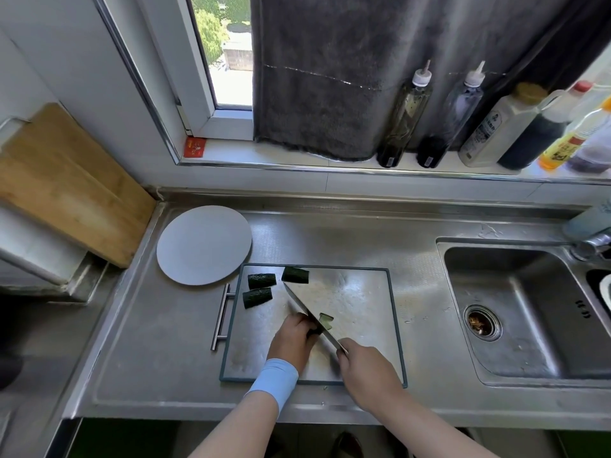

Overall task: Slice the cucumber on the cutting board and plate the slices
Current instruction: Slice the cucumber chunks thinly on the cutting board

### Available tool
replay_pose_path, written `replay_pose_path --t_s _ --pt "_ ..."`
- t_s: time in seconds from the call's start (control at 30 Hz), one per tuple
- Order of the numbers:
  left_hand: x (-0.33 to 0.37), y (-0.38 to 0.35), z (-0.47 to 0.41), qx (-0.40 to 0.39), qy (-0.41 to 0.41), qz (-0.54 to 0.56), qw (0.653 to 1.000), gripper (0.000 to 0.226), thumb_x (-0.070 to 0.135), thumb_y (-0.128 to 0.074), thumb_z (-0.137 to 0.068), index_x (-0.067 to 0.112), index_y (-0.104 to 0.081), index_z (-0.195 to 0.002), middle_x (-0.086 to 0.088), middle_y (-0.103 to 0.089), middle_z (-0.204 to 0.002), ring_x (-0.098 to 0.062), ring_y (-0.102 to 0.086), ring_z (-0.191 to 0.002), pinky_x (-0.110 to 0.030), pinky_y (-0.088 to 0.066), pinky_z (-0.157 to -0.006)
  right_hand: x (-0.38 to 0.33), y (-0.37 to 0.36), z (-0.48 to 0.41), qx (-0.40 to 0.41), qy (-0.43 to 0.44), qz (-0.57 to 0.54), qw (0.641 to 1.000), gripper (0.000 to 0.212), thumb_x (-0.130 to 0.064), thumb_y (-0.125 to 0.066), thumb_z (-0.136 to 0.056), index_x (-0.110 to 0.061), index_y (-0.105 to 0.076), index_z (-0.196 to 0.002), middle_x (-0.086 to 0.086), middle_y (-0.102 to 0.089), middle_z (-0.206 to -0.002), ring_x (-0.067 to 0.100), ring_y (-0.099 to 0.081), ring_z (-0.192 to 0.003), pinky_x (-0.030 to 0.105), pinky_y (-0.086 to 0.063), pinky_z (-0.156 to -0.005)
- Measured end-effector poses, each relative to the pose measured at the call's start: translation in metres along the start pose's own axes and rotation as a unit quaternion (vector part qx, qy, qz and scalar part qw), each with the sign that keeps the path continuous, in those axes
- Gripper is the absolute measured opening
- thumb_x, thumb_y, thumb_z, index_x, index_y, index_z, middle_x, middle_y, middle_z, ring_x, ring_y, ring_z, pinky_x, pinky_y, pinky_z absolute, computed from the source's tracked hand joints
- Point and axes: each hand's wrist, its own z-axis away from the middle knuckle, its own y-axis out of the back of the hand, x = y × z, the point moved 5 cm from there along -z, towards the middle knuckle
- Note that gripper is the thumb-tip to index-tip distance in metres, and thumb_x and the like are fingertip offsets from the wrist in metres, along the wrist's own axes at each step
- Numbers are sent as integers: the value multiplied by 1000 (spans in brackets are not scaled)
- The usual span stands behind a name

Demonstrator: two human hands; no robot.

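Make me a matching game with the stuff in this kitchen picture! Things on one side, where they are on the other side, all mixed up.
Things:
1. knife
2. grey plate
3. three cut cucumber pieces
4. left hand

Places:
A. off the cutting board, to its left
B. at the far-left corner of the cutting board
C. gripped by the right hand
D. holding the cucumber piece under the blade

Pairs: 1-C, 2-A, 3-B, 4-D
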Motion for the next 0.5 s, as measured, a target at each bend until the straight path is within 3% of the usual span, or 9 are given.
replay_pose_path --t_s 0.33,0.5 --pt "0 1 0 0 4 -16 1000 14 21 -68 -82 13 -69 -94 -2 -62 -100 -18 -58 -92 -20 -41 -71 -4 -10 -20 -29 -30 0 999 22 -27 -35 -101 -22 -53 -113 5 -64 -88 25 -51 -73 34 -37 -61" --pt "-1 0 2 -2 -26 -30 999 14 18 -63 -82 18 -68 -95 3 -60 -103 -13 -54 -95 -21 -47 -75 -9 -8 -30 -39 -38 2 999 22 -27 -35 -100 -21 -53 -111 6 -65 -91 25 -52 -74 34 -40 -63"
